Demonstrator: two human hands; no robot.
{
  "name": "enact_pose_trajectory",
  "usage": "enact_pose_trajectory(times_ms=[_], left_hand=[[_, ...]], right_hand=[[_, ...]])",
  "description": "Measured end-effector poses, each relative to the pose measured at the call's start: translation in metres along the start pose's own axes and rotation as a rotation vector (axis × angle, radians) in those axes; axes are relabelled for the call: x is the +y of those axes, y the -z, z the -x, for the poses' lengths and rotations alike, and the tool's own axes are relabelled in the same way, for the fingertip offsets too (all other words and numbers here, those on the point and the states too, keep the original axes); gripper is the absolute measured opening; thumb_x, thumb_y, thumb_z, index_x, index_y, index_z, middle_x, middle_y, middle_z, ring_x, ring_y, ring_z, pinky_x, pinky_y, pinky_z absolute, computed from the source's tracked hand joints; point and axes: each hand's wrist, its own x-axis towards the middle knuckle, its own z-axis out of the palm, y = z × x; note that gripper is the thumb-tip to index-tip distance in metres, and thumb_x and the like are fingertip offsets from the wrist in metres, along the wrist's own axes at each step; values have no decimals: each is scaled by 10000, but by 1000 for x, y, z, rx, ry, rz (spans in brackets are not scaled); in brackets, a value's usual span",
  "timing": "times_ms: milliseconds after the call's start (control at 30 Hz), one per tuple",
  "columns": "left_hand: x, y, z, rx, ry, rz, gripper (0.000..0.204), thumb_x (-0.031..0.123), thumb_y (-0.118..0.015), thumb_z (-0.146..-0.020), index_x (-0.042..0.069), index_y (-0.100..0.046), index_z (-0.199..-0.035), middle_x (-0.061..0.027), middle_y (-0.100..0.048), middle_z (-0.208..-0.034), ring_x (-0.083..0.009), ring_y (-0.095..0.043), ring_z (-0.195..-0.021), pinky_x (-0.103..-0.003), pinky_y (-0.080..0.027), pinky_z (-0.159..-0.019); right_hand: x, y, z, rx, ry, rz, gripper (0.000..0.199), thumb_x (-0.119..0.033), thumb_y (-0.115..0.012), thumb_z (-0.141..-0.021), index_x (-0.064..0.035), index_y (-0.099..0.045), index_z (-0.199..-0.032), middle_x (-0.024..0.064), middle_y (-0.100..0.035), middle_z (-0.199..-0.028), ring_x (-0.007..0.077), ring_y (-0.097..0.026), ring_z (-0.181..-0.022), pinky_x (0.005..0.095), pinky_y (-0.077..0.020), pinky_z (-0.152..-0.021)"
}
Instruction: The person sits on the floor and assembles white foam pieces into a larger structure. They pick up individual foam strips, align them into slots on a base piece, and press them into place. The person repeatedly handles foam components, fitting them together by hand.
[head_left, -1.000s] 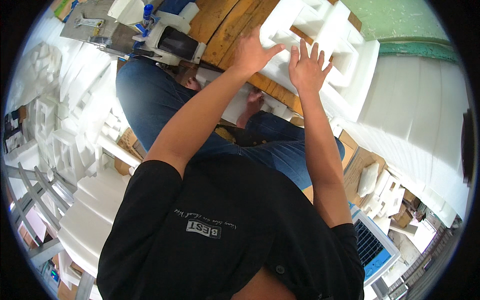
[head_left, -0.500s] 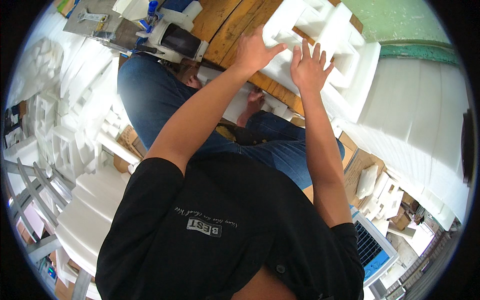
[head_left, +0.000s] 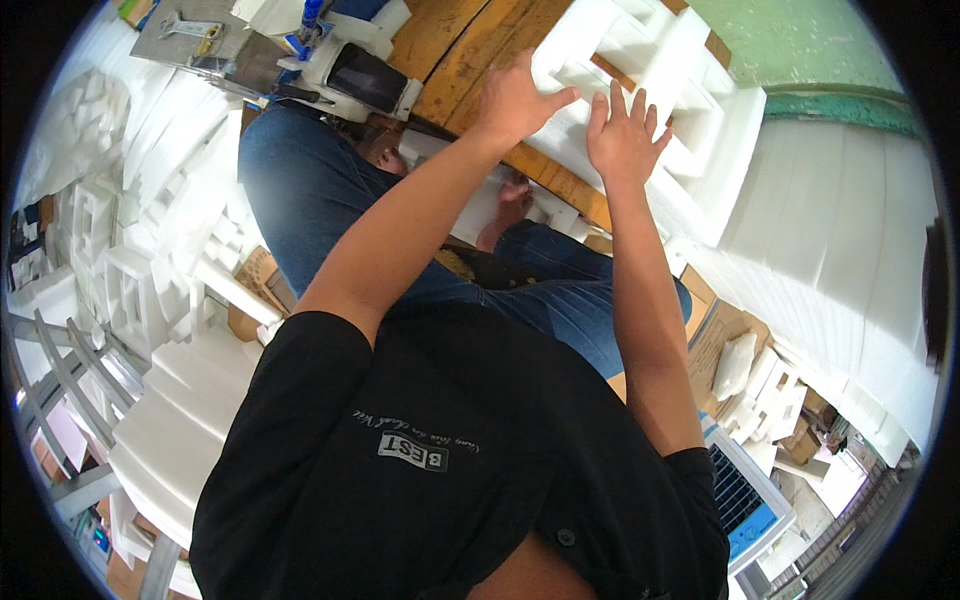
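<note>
We have the white foam in front of us, lying on the wood table, a bit to our right, up toward 1 o'clock. Its long side, as far as we can see, runs from 10 o'clock down to 4 o'clock; the top of the foam is cut off, so we cannot be sure that is its longest way. Our left hand is at the foam's 10 o'clock end, and most of the foam lies at 3 o'clock from it. Our right hand is nearer the middle, over the front side, with most of the foam at 1 o'clock from it. Both hands look wide, thumbs out, not closed around anything. The right fingers are spread apart. The left fingertips are hard to see, and we cannot tell how hard either hand presses.
</note>
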Motion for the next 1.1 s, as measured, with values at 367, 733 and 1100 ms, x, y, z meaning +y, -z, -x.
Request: enact_pose_trajectory(times_ms=[367,733,1100], left_hand=[[7,5,3,-17,29,7,968,557,-840,-782,-71,-519,-1445,-303,-674,-1277,-476,-591,-1239,-523,-451,-1098],[4,4,2,-16,-14,8,969,556,-834,-790,-80,-512,-1446,-315,-681,-1254,-467,-621,-1217,-515,-433,-1120],[3,4,2,-31,-6,45,1014,581,-831,-783,-84,-488,-1468,-315,-676,-1261,-492,-595,-1241,-525,-438,-1120]], right_hand=[[1,-2,0,11,-7,-29,650,-595,-282,-1066,-245,-486,-1574,185,-371,-1659,418,-312,-1541,671,-95,-1246],[1,-1,2,27,1,-30,647,-586,-297,-1066,-227,-504,-1563,201,-398,-1640,431,-332,-1528,685,-119,-1236],[1,-1,2,28,-1,-24,633,-591,-305,-1065,-251,-510,-1558,191,-385,-1649,423,-334,-1529,677,-120,-1241]])
